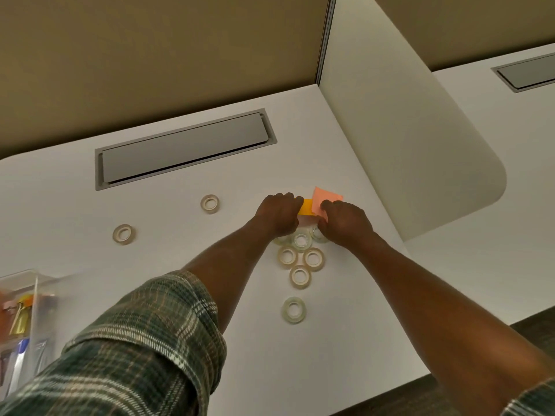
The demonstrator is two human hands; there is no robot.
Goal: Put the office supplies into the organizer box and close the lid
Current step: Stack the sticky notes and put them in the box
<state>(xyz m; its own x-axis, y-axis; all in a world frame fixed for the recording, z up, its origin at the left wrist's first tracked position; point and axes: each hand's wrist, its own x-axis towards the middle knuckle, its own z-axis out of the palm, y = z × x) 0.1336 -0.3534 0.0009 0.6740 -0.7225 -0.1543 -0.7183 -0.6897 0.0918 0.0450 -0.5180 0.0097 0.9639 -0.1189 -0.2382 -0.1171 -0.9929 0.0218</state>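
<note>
Desk (180,244), frame centre: left hand (280,213) curls round orange sticky pad (306,207), right hand (345,220) pinches pink sticky pad (327,197), prob. stacking both for one carry. Tape rolls (300,276) wait just below. Organizer box (27,295) blurred, lower left.

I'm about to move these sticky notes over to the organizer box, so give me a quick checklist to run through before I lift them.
1. Grip of left hand on yellow sticky pad: ok, fingers curl over its edge.
2. Grip of right hand on pink sticky pad: ok, fingertips curl on its near corner.
3. Wrists free of obstacles: not ok, a cluster of tape rolls lies right beneath both wrists.
4. Lid of organizer box open: cannot tell, it is blurred at the left edge.
5. All supplies packed: not ok, loose tape rolls lie on the desk.
</note>
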